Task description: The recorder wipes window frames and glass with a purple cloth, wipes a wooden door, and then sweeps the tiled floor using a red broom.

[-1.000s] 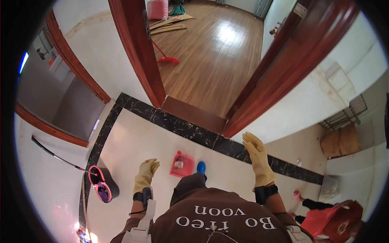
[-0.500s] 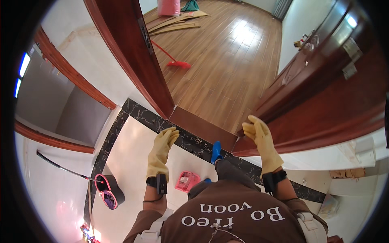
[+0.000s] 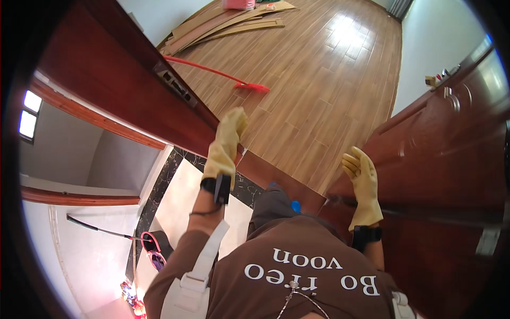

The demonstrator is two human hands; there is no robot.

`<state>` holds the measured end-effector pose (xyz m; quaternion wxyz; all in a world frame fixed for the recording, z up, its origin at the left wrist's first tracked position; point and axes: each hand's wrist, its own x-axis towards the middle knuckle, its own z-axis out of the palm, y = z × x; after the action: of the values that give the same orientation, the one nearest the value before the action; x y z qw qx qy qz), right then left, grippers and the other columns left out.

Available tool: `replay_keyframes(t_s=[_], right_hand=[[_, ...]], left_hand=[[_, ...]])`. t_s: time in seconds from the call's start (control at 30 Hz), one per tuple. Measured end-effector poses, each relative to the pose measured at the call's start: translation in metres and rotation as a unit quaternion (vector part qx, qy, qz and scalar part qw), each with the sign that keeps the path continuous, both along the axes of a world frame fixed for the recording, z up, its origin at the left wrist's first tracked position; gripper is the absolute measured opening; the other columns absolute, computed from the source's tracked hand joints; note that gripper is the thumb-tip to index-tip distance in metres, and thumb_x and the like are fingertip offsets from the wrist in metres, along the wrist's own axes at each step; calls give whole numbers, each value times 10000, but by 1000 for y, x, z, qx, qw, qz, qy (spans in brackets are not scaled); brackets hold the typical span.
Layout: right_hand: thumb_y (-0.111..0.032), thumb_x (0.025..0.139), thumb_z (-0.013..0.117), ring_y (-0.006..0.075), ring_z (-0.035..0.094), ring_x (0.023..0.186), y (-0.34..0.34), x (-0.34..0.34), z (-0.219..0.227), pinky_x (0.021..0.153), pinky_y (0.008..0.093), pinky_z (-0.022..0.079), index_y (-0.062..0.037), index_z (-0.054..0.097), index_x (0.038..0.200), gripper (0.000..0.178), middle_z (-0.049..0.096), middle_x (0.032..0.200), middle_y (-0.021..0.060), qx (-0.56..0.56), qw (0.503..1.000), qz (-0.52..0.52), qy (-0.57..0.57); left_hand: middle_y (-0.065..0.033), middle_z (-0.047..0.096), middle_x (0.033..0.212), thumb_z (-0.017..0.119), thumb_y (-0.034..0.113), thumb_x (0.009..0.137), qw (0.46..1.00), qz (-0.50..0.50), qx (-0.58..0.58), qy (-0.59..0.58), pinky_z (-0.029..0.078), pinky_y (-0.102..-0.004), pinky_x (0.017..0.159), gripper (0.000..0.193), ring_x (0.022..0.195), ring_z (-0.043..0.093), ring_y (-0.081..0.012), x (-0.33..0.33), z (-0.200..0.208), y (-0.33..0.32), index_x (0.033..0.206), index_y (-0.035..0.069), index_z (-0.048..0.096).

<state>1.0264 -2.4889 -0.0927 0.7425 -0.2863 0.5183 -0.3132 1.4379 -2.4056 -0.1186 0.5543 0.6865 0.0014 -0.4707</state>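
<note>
Left hand (image 3: 229, 134) beside door frame (image 3: 199, 119), right hand (image 3: 364, 175) near door (image 3: 438, 130); both grips loosely apart. Red broom (image 3: 254, 87) on wood floor (image 3: 324, 80) ahead, near boards (image 3: 226, 27).

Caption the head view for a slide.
Gloved left hand and right hand at a doorway; red broom beyond.

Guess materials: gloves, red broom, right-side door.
Gloves: probably rubber, mostly matte; cream-yellow, soft creases. Broom: likely plastic, finish unclear; uniform bright red. Right-side door: wood or wood-look, glossy; reddish-brown, moulded panels, bright reflections.
</note>
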Motion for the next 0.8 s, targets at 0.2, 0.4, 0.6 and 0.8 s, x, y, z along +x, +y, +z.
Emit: replay_keyframes(t_s=[0.2,0.4,0.6,0.8], right_hand=[[-364,1117,506,206,694,1115,-84,25,-23,987,322,552,-47,599,1425,452,704,1276,151,-5,988,-117,99],[-361,1114,520,206,688,1123,-172,101,-70,997,333,549,-34,586,1426,457,702,1274,149,57,956,-214,194],[-322,1119,516,212,709,1081,-237,56,-95,972,342,566,-6,597,1396,428,725,1214,163,110,953,-232,162],[-306,1111,532,220,712,1091,-313,-69,-103,989,357,561,-11,613,1382,409,731,1200,148,88,944,-269,169]], left_hand=[[-40,757,956,530,365,1069,699,-347,224,-584,477,-374,1039,396,939,715,-147,201,-135,-140,1312,91,681],[-163,734,1160,356,517,1115,934,80,257,-235,466,-351,1059,673,1009,698,-248,335,-173,-361,1333,-73,594],[-142,705,1205,502,454,1018,686,-124,511,-503,512,-428,960,483,1092,658,-281,426,-218,-373,1263,59,632],[-60,682,1101,608,314,999,948,197,10,-248,484,-329,929,346,957,628,-232,153,-199,-557,1254,94,685]])
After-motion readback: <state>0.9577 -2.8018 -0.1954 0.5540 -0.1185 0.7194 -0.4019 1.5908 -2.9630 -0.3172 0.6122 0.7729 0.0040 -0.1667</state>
